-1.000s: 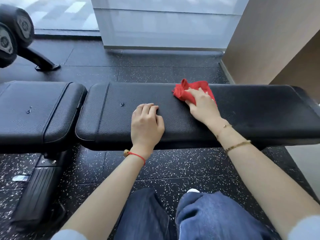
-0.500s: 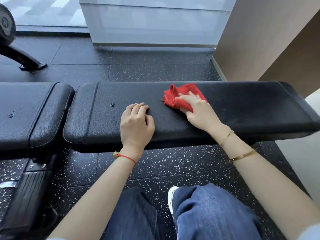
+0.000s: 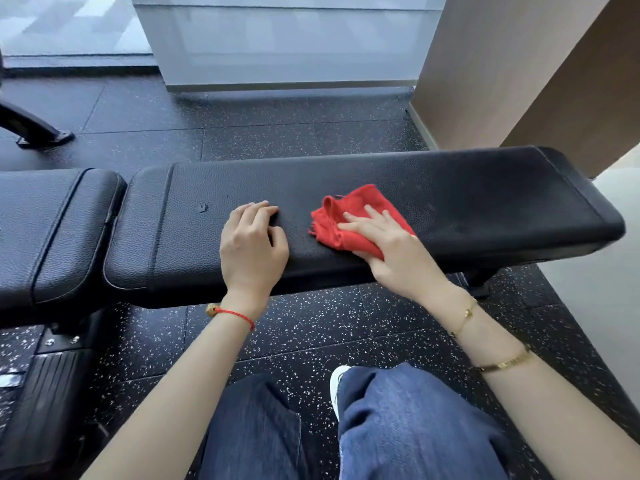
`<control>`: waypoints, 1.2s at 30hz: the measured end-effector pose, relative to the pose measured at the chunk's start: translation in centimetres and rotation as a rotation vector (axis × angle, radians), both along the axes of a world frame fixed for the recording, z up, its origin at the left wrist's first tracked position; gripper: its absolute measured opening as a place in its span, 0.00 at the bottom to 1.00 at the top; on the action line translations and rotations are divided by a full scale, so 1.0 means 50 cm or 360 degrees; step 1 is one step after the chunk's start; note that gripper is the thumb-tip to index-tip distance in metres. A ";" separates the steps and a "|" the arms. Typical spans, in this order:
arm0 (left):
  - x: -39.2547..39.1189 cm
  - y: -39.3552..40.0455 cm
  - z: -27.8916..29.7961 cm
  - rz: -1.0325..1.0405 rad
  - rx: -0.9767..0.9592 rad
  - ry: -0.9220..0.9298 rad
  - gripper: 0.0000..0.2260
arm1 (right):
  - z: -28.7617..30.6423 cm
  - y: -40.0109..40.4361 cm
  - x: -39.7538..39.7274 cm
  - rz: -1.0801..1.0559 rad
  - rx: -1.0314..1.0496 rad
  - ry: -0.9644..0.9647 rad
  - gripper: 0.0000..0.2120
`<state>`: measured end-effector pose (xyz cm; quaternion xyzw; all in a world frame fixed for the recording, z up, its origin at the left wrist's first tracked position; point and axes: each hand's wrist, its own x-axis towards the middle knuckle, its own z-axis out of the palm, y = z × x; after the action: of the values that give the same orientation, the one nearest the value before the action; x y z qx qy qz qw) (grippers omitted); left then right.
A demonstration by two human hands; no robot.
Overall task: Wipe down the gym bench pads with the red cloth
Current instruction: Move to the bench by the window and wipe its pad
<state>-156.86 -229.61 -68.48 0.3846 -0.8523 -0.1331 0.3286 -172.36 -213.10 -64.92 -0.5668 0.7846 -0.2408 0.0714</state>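
- Red cloth: we pressed it under our right hand, fingers flat.
- Bench pad: long axis ran sideways past that hand.
- Left hand: loosely curled, empty, just leftward.

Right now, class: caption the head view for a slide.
Right hand presses red cloth onto bench pad; left hand rests alongside.

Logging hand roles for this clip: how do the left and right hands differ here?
The right hand presses flat on the red cloth, fingers straight; the left hand rests bare on the long bench pad, fingers loosely curled, holding nothing. The right wrist wears gold bracelets; the left wrist a red string. Both hands lie on that same pad.
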 end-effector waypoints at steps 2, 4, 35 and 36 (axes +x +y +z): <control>0.000 0.000 0.000 0.0005 0.0002 -0.0004 0.14 | 0.003 0.029 -0.046 -0.0255 -0.0017 -0.0006 0.20; 0.000 0.001 0.000 0.0008 0.0001 -0.0002 0.14 | 0.015 0.040 -0.081 -0.0611 -0.0050 0.0002 0.19; 0.005 -0.002 0.002 -0.0002 0.0015 -0.0016 0.13 | -0.002 -0.025 -0.044 -0.0314 -0.0033 -0.0026 0.20; 0.005 -0.001 0.002 0.0000 0.0018 -0.0021 0.13 | 0.003 -0.034 -0.064 -0.0450 -0.0019 -0.0014 0.20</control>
<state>-156.59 -229.67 -68.39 0.3874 -0.8536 -0.1352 0.3209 -175.58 -214.79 -64.79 -0.4498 0.8550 -0.2555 0.0368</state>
